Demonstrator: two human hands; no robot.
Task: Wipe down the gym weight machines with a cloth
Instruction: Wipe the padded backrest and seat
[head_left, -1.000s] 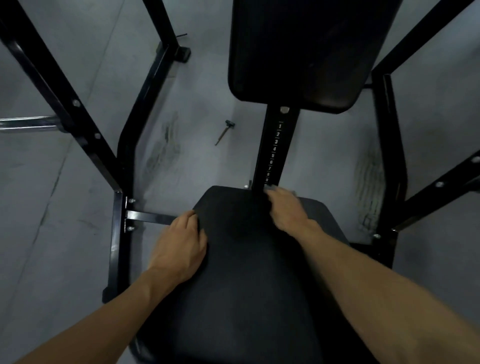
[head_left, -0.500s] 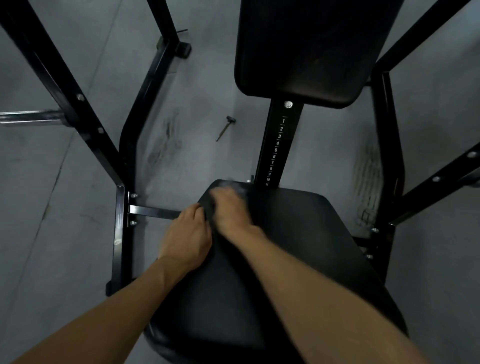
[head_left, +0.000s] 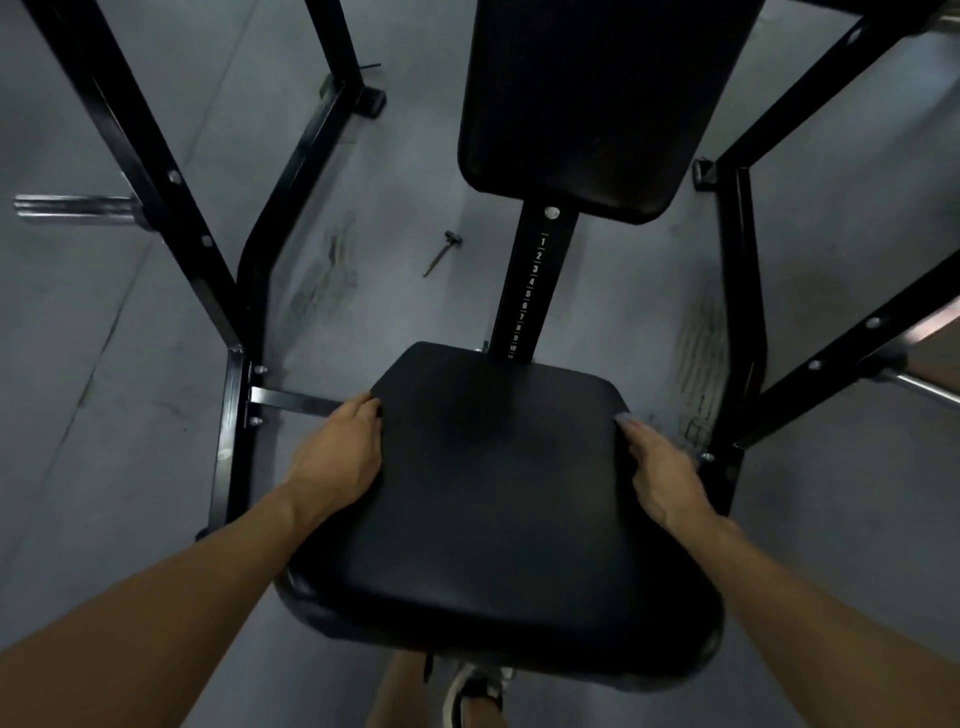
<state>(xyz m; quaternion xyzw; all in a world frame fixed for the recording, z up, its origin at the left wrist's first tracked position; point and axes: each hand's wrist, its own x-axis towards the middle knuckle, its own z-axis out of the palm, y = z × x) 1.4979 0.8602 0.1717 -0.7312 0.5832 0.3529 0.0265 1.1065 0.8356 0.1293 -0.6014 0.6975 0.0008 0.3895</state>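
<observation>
At the two side edges of the seat pad (head_left: 498, 493), your hands sit opposite one another. Your left hand (head_left: 340, 454) lies on the pad's left rim with the fingers laid fairly straight along the edge, the tips bending a little over it; it holds nothing that shows. Your right hand (head_left: 662, 475) rests on the right rim with its fingers stretched forward and flat. A pale grey bit peeks out at its fingertips, which may be the cloth, but you cannot tell; no cloth shows plainly anywhere in view.

Judging by where your hands lie, you are working on the seat, and the dark vinyl gives no clear sign of which parts are wiped and which are not. Beyond the seat, the numbered adjustment post (head_left: 530, 291) rises to the back pad (head_left: 597, 98), and both look untouched from here. The black frame (head_left: 156, 171) spreads out on both sides, with a chrome bar (head_left: 72, 208) at the far left. All of that probably remains to be done, along with any other machines. On the grey floor (head_left: 104, 415) a small loose pin (head_left: 441, 253) lies well apart from the seat.
</observation>
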